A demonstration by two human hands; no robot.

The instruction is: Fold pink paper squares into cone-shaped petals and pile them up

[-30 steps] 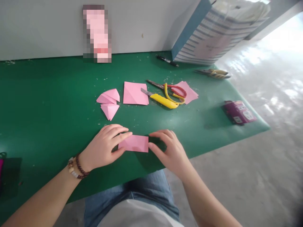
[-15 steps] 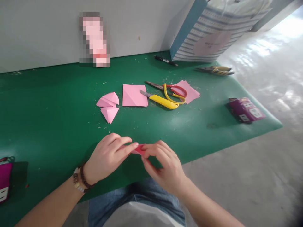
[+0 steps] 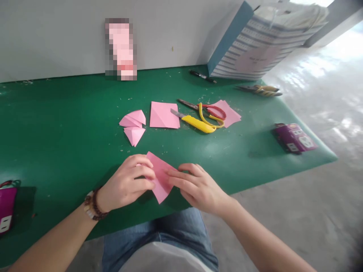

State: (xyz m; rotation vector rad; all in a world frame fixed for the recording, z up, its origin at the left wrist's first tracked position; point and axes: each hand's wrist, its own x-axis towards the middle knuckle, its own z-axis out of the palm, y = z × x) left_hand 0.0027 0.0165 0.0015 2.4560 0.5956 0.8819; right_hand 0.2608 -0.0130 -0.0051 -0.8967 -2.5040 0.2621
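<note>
Pink sheet (image 3: 162, 176) opened out since earlier frame; left hand (image 3: 129, 179) and right hand (image 3: 198, 185) hold opposite sides. Mid-fold, apparently; next move needs aligned edges.

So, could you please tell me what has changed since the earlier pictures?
The pink paper in hand, first a narrow rectangle, is now opened wider and turned aslant. The right hand has come leftward onto it; the left hand stays on it. Scissors and yellow cutter lie unmoved.
</note>
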